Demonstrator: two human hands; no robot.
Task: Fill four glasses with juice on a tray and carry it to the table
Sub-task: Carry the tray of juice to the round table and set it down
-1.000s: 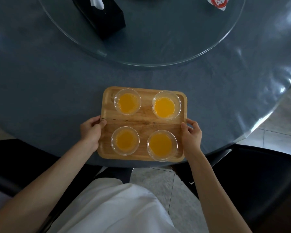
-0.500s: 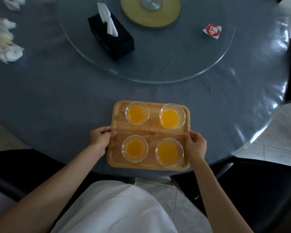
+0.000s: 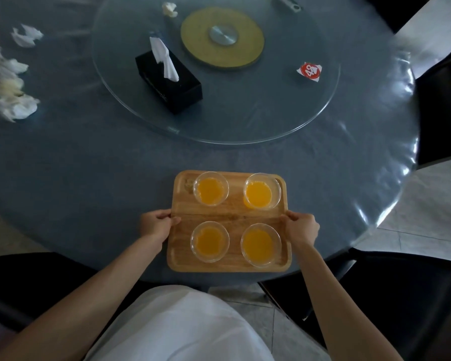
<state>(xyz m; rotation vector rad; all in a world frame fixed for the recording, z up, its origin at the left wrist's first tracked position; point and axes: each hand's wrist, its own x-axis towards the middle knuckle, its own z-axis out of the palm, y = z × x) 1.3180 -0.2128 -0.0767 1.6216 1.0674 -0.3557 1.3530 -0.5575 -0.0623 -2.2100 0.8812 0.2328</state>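
Note:
A wooden tray (image 3: pixel 231 217) lies on the round blue-grey table (image 3: pixel 89 165), near its front edge. On it stand several clear glasses of orange juice: far left (image 3: pixel 211 188), far right (image 3: pixel 262 191), near left (image 3: pixel 210 241), near right (image 3: pixel 261 244). My left hand (image 3: pixel 156 225) grips the tray's left rim at its middle. My right hand (image 3: pixel 301 227) grips the right rim opposite it.
A glass turntable (image 3: pixel 284 121) fills the table's middle, carrying a black tissue box (image 3: pixel 177 89), a yellow-green hub (image 3: pixel 222 37) and a red-and-white packet (image 3: pixel 309 70). Crumpled white tissues (image 3: pixel 13 105) lie at the far left. Dark chairs (image 3: pixel 401 295) flank me.
The view has tilted up, showing more of the table's far side. The tray sits a little farther in from the table's edge, with both hands still on its rims.

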